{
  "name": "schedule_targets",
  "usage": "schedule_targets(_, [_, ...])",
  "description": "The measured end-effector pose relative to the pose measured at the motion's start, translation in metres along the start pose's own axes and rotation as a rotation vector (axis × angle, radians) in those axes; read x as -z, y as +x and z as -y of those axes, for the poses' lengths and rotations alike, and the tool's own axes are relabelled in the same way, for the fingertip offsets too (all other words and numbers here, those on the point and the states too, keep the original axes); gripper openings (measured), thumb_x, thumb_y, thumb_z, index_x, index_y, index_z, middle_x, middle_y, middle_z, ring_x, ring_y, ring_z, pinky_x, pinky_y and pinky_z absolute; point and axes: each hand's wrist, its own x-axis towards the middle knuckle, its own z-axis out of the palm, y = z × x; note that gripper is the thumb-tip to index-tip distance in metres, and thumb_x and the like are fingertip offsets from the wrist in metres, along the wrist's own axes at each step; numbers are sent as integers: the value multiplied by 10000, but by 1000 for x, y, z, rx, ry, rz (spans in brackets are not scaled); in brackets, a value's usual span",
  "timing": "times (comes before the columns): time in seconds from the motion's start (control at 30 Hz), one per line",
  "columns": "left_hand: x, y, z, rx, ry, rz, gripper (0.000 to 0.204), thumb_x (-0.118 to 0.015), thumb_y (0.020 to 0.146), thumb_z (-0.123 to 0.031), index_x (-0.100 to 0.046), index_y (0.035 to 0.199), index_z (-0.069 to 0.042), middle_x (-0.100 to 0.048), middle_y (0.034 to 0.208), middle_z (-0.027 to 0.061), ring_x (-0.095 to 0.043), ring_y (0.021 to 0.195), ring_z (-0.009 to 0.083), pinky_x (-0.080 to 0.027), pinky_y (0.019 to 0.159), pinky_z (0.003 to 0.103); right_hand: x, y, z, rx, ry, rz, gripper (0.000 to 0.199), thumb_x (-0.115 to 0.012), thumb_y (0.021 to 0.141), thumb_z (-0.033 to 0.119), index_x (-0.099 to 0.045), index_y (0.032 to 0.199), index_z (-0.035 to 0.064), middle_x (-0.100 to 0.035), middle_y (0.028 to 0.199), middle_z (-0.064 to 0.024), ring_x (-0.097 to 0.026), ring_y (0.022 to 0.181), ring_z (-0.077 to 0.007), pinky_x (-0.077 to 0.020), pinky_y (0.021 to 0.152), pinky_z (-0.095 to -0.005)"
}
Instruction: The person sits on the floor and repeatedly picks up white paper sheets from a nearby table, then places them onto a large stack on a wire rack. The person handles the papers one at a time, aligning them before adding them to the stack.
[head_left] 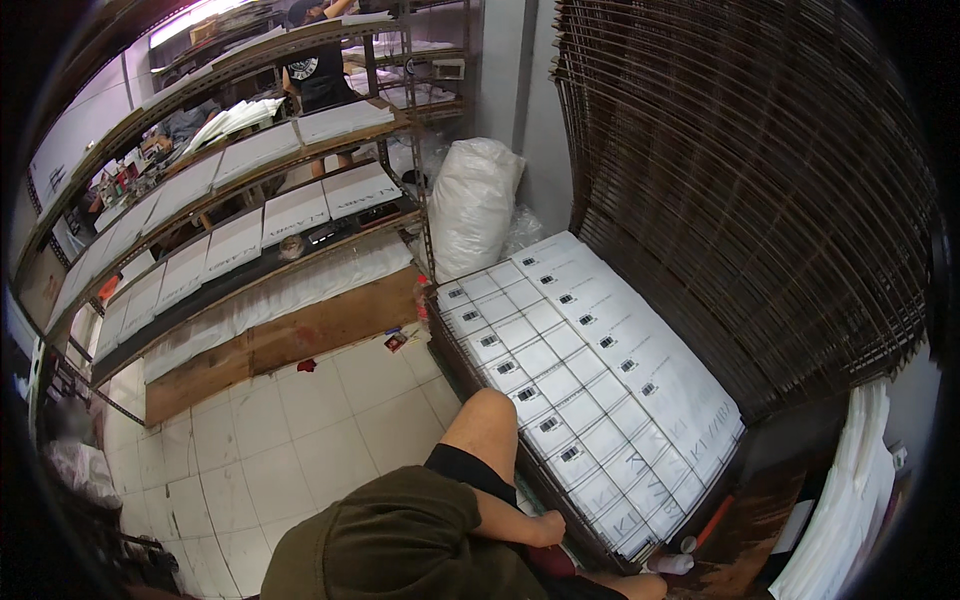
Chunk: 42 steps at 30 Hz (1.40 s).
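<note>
My left hand [546, 529] is curled closed beside the near left corner of a low drying rack [470, 358]. Something dark red shows below the hand; whether the fingers hold anything cannot be made out. White sheets [675, 395] printed with small black marks and dark lettering lie in rows on the rack's wire tray, to the right of my bent bare knee [487, 420]. Bare skin [625, 585] also shows at the lower edge, but I cannot tell which limb it is. My right hand is not recognisable in the picture.
Brown wire trays [740, 190] stand raised at the right. A small pale bottle [670, 564] sits at the rack's near corner. Shelves with white sheets [295, 215] stretch along the left. A stuffed plastic sack [470, 205] stands behind the rack; another person [315, 75] stands beyond the shelves.
</note>
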Motion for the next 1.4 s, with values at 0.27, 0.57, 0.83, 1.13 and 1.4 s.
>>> schedule_targets(0.27, [23,-22,14,-4,-64,15,230,-617,826,-310,-715,973,-162,-690,959,37,-648,895,242,-499,597,427,1,-2,-3,-23,22,-22,1609,-769,438,727,420,1277,41,195,1406,-380,92,1355,-484,-98,1131,-468])
schedule_targets(0.57, [25,-27,29,-7,-104,-82,151,-660,756,-188,-713,895,-159,-691,950,28,-662,894,219,-501,632,371,7,-4,-10,-43,33,-45,1605,-768,441,727,423,1276,49,195,1407,-380,87,1356,-485,-102,1130,-470])
schedule_targets(0.83, [41,-39,19,29,-144,-145,156,-689,711,-218,-712,855,-161,-697,900,31,-668,876,213,-490,627,356,5,-17,-17,-65,41,-67,1602,-768,443,727,426,1276,56,195,1408,-380,84,1356,-486,-105,1129,-472])
schedule_targets(1.13, [35,-32,21,4,-253,34,255,-690,746,-324,-704,934,-154,-683,983,74,-657,910,253,-503,669,408,-9,-78,-80,-233,116,-149,1599,-767,446,727,429,1276,64,196,1409,-379,79,1356,-487,-110,1128,-475])
schedule_targets(1.4, [73,-42,31,8,-193,10,362,-634,798,-433,-689,943,-107,-671,975,120,-654,915,301,-522,738,411,7,-111,-103,-480,-51,89,1566,-736,471,752,433,1282,98,189,1390,-411,25,1349,-517,-134,1125,-474])
